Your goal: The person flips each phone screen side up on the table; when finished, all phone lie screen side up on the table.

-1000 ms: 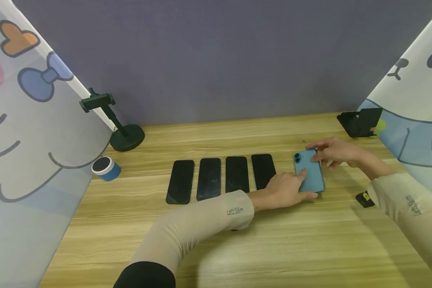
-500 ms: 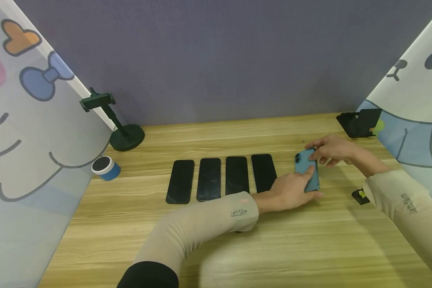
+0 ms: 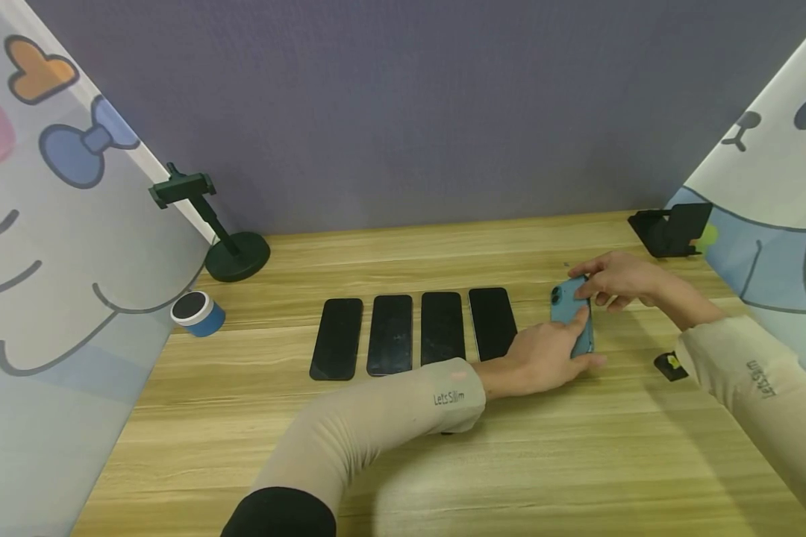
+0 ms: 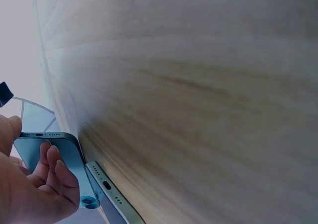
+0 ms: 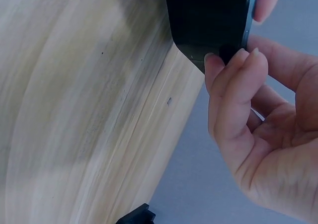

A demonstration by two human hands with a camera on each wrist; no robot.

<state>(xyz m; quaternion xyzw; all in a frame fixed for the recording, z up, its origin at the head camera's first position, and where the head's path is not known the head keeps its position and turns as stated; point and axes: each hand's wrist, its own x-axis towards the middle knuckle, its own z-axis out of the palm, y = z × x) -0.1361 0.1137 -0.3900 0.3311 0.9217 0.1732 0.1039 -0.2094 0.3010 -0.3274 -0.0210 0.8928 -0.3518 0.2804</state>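
A light blue smartphone stands tilted up on one long edge at the right of the table, its camera back showing in the head view. My left hand grips its near end; in the left wrist view curled fingers lie against the phone's back. My right hand pinches its far end. The right wrist view shows the dark screen side and my right fingers at a corner. Left of it lies a black phone, its near end hidden behind my left hand.
More black phones lie in a row to the left. A dark green phone stand and a blue jar are at the far left. A black folding stand sits back right. A small black and yellow object lies beside my right sleeve.
The blue phone has turned from lying nearly flat to tilted up, its right edge raised. My left hand has moved slightly right with it; the right hand has shifted a little.
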